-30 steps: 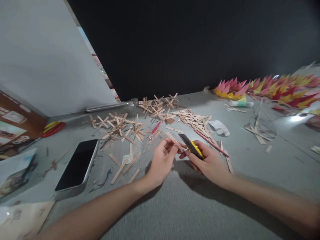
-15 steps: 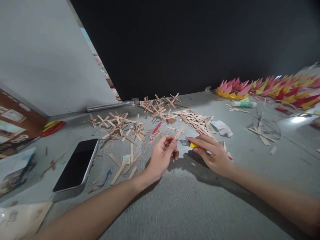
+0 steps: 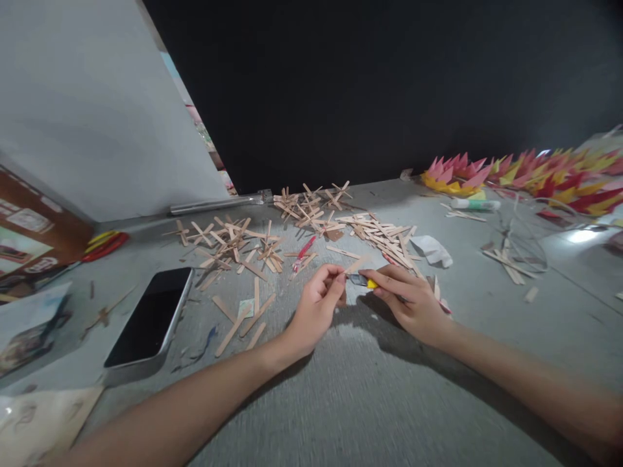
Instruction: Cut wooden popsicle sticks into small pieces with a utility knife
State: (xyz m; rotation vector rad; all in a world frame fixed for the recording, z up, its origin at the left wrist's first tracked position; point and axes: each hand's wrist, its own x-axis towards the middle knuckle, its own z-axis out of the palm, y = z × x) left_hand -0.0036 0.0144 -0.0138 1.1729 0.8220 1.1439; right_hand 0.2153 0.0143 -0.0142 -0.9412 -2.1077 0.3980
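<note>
Between thumb and fingers of my left hand (image 3: 318,305) is a popsicle stick (image 3: 357,264), its free end pointing up to the right. My right hand (image 3: 411,298) grips a yellow utility knife (image 3: 372,283). Its blade (image 3: 359,279) points left, close to the stick and my left fingertips; whether it touches the wood I cannot tell. Beyond my hands lies a heap of loose popsicle sticks (image 3: 379,235). Farther left are crossed, star-like stick pieces (image 3: 233,240), and a red pen-like thing (image 3: 305,246) lies in front of them.
A phone (image 3: 150,318) lies at left, near a brown box (image 3: 39,227). Several single sticks (image 3: 232,332) lie left of my hand. Crumpled white paper (image 3: 432,250), a glue stick (image 3: 475,204) and pink-yellow folded paper (image 3: 455,175) are at right. A black panel (image 3: 370,91) stands behind.
The stick in my left hand has tilted over to the right, lying flatter above the knife blade. My right hand and the knife have shifted slightly left.
</note>
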